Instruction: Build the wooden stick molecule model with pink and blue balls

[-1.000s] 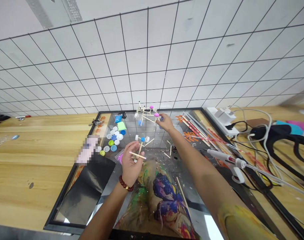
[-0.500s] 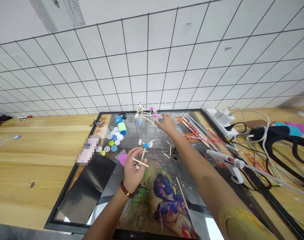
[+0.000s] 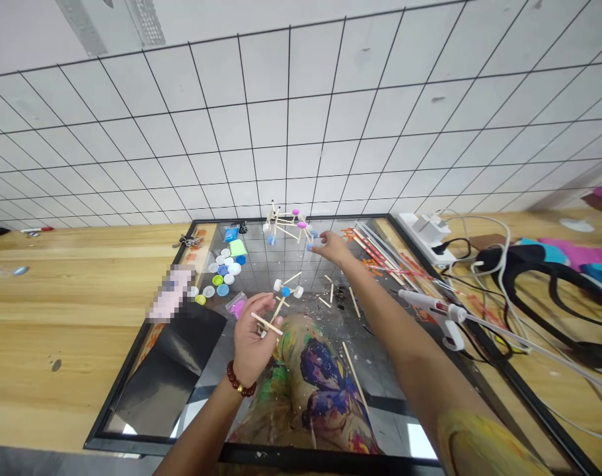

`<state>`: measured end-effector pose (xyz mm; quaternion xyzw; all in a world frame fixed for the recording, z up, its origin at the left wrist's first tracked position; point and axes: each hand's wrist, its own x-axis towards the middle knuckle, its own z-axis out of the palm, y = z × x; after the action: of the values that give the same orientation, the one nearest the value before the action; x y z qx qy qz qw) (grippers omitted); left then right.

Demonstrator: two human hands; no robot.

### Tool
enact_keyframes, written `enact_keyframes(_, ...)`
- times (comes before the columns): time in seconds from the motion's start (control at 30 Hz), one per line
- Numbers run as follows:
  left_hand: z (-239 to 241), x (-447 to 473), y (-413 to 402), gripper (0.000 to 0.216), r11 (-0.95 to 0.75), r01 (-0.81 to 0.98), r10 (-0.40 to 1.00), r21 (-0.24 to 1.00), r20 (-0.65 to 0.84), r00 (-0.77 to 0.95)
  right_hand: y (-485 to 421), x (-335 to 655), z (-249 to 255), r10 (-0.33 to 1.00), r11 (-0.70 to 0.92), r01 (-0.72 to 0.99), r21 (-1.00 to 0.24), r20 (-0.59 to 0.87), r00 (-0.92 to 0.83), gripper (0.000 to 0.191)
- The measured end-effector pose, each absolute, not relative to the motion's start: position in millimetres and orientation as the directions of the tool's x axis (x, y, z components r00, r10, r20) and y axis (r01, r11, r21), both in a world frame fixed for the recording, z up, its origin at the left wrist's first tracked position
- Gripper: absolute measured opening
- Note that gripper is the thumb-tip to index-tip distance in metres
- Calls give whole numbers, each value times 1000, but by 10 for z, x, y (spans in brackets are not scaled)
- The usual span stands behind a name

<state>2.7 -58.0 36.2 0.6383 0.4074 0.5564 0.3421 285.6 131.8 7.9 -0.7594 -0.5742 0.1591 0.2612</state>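
In the head view, just below frame centre, the left hand [image 3: 254,334] pinches a stick-and-cap piece [image 3: 285,294], while above centre the right hand [image 3: 334,247] touches a stick frame [image 3: 285,227] on the desk [image 3: 57,311], grip unclear.

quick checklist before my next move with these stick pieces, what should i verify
1. Grip of the left hand on the small stick piece: ok, fingers closed on it.
2. Contact of the right hand with the stick frame: ok, fingertips at its near foot.
3. Right hand's hold on the frame: cannot tell.
4. The glue gun set down: ok, beside the right arm.
5. Mirror under the right arm tidy: not ok, loose sticks lie there.
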Motion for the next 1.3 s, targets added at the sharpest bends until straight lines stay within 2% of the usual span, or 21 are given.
enact_keyframes(0.23,323,43,-630,36,-433,164,901,886,425,83,1400,2909,12,952,-179,811,-557,112,287,50)
enact_keyframes(0.5,223,39,-650,44,-428,175,900,887,400,172,1385,2929,-2,957,-183,838,-514,100,271,34)
enact_keyframes(0.7,174,60,-676,55,-447,252,893,858,411,184,1322,2848,20,961,-188,846,-499,83,263,33)
enact_keyframes(0.9,170,33,-683,56,-450,304,893,840,426,144,1224,2695,70,966,-180,837,-517,66,249,33)
enact_keyframes(1.3,128,12,-648,57,-411,280,912,867,390,129,1287,2563,64,974,-144,811,-567,63,217,31)
